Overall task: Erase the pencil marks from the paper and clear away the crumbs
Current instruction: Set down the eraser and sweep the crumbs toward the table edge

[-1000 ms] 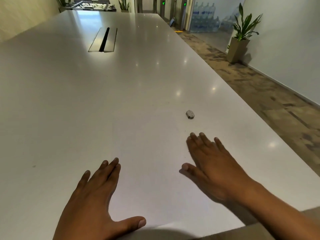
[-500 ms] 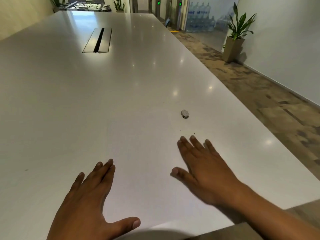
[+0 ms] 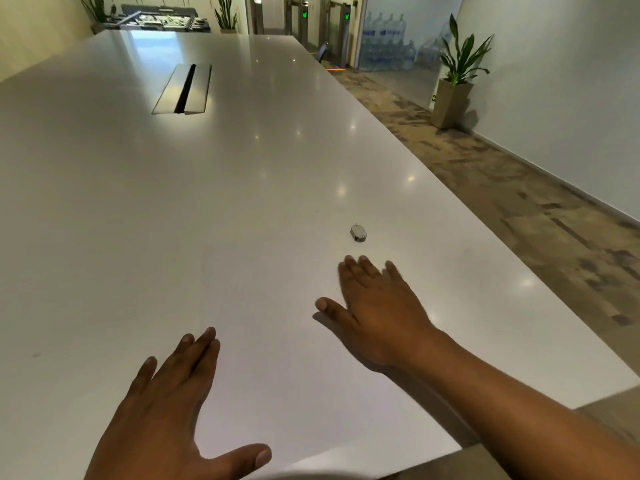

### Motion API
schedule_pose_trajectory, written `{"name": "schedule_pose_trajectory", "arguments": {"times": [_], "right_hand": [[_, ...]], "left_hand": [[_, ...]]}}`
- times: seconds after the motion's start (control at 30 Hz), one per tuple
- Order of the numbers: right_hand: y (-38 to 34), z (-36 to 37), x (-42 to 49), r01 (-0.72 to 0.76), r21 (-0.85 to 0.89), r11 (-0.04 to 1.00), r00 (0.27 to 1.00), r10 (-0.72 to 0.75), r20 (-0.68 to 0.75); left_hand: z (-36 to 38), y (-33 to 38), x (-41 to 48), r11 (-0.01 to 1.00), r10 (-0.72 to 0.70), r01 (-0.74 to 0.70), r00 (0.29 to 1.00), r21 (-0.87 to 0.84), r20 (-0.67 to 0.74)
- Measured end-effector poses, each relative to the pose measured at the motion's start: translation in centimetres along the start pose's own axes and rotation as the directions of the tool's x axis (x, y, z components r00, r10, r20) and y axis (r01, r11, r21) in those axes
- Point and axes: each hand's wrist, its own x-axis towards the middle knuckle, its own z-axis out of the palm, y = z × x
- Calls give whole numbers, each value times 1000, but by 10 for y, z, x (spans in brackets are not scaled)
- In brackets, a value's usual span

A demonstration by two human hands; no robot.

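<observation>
The white table bears both hands, flat, fingers straight, holding nothing. The left hand lies at 7 o'clock, well apart from the eraser. The right hand is nearer: the eraser sits just beyond its fingertips at 12 o'clock, untouched, with its long axis running 10-to-4. Paper and crumbs cannot be made out.

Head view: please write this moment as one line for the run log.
left hand: open, palm down on table | right hand: open, palm down, fingertips short of eraser | eraser: lying free | crumbs: none visible
</observation>
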Motion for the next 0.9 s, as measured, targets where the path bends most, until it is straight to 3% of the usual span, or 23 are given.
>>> {"name": "schedule_pose_trajectory", "arguments": {"times": [0.13,0.23,0.37,0.57,0.67,0.8,0.9], "right_hand": [[28,-7,-20,-158,-43,986,987,158,1],[44,-8,-30,-158,43,986,987,160,-24],[58,-6,-45,-80,257,963,997,83,-1],[80,-5,-55,13,281,960,999,-2,-41],[71,-8,-54,127,231,965,992,-124,-28],[47,-1,-49,362,178,915,927,-373,31],[52,6,-43,358,110,927,931,-363,30]], "left_hand": [[0,-2,3,998,63,-64,995,-6,-79],[-2,-5,2,997,58,-62,995,-42,-80],[-16,-1,1,991,-84,73,992,-113,-98],[-23,66,21,966,-47,0,983,-259,-175],[0,101,42,979,-34,-4,982,-202,-184],[26,130,57,985,-168,157,966,-69,-196],[32,133,54,977,-214,209,957,-43,-198]]}}
